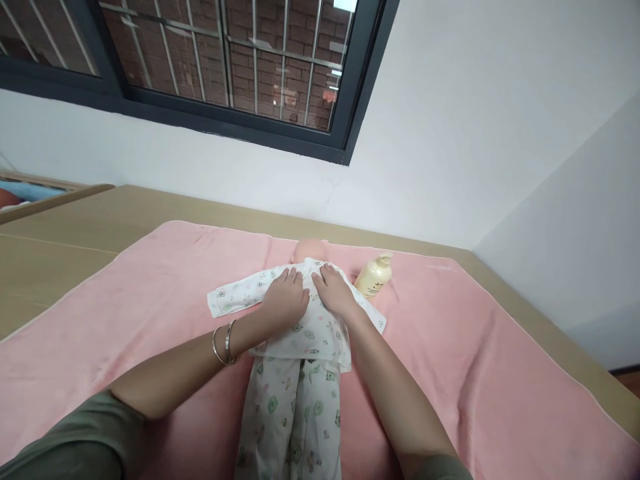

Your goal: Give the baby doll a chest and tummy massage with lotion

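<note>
A baby doll (pixel 300 333) dressed in a white printed cotton top and matching trousers lies on its back on a pink fleece blanket (pixel 450 347) spread over the tan tabletop (pixel 75 233). The left hand (pixel 286 297), bangles on its wrist, and the right hand (pixel 334 290) both rest flat with fingers spread on the doll's chest, side by side, gripping nothing. A cream plastic pump bottle (pixel 374 275) lies just beside the doll's shoulder
</note>
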The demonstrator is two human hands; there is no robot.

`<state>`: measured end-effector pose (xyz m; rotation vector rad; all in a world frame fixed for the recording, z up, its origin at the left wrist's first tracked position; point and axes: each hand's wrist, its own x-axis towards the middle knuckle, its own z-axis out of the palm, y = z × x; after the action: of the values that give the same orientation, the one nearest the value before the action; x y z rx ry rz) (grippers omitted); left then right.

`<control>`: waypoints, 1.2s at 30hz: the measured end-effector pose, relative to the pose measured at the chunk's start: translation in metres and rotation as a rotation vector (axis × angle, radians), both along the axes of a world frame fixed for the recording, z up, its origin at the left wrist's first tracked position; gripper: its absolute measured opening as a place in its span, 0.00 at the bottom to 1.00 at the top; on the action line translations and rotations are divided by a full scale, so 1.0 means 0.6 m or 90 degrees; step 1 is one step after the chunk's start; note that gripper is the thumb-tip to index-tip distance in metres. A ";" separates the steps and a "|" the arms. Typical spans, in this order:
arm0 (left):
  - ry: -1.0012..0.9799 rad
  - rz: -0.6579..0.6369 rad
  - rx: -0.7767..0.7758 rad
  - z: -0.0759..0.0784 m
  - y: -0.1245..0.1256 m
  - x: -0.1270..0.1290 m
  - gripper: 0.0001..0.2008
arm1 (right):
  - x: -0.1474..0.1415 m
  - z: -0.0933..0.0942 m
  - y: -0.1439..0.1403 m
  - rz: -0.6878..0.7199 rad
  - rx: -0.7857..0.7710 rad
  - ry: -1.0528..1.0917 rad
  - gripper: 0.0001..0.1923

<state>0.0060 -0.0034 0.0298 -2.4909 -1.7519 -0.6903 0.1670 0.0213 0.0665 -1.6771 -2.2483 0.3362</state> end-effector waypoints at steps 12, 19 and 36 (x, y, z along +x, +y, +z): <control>-0.158 -0.044 -0.161 0.032 0.066 -0.046 0.22 | -0.056 0.008 -0.052 -0.046 0.023 -0.050 0.26; -0.142 -0.006 -0.136 0.011 0.075 -0.043 0.22 | -0.052 0.009 -0.056 0.014 0.022 -0.034 0.26; -0.105 -0.006 -0.095 0.008 0.071 -0.037 0.20 | -0.023 -0.004 -0.011 0.036 0.035 0.045 0.24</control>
<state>-0.0161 0.0389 0.0346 -2.6078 -1.9147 -0.8165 0.1534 0.0147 0.0640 -1.5528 -2.2360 0.3384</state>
